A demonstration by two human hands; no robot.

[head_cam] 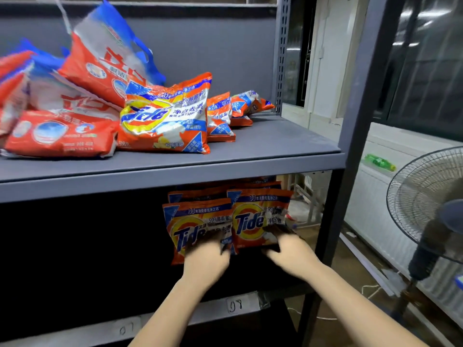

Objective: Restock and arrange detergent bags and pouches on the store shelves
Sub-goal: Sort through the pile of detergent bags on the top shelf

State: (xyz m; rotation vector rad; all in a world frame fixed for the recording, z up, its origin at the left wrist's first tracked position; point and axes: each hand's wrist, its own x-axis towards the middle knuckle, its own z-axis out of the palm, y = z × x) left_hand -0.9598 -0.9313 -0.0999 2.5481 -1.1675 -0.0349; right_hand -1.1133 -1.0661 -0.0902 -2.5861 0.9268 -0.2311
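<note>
The left hand (205,261) and right hand (288,249) each gripped an upright Tide pouch (198,229), (258,216), apparently squaring the two side by side on the lower shelf (235,305) beneath them.

The top shelf (250,156) has bare room along its front edge and at its right end. Big bags (65,131) and a Tide bag (165,121) fill its left side, with small pouches (220,116) behind. On the lower shelf (238,306), two rows of Tide pouches (200,221) stand near the right post (328,234). The dark space to their left is open. A fan (426,209) stands close on the right.
</note>
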